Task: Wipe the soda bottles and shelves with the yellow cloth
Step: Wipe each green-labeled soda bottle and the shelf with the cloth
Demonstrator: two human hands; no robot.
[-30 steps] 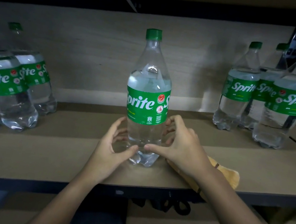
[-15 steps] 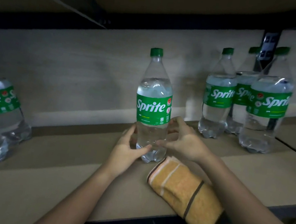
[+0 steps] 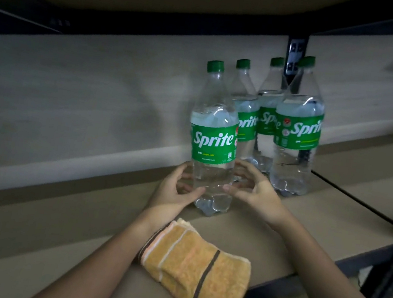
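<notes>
On the shelf (image 3: 52,237), just left of three grouped bottles (image 3: 295,136): one bottle (image 3: 213,138) upright between both hands, cloth (image 3: 197,265) idle.

Left hand (image 3: 173,191) curls round the bottle's lower left side, thumb across its front, gripping it. Right hand (image 3: 257,194) cups the lower right side with fingers half spread; whether they press the plastic or sit just off it cannot be told. The bottle's base looks to be on the shelf, just beside the group. The cloth lies folded in front of the bottle, at the shelf's front edge, partly overhanging, between the two forearms, in neither hand. Judged step: placing this bottle next to the group, no wiping under way. Next move probably calls for letting go, then reaching back for the cloth before wiping the bare shelf left of the bottle.
</notes>
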